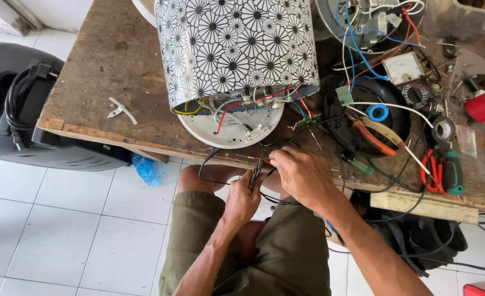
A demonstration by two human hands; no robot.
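Wires occupy both hands just in front of the flower-patterned appliance casing (pixel 237 49), which lies on its side on the wooden table (pixel 100 82). Its white base plate (pixel 228 129) hangs loose, with red, yellow and white leads spilling out, so opening up looks done. Left hand (pixel 244 200) is closed around a small plier-like tool (pixel 255 176) below the casing; right hand (pixel 302 175) pinches a thin black wire (pixel 286 140) that seems to run up toward a small green circuit board (pixel 307 120) at the casing's rim. Reassembly appears wholly undone. Right of the casing lie red-handled pliers (pixel 433 170) and a multimeter (pixel 409 77).
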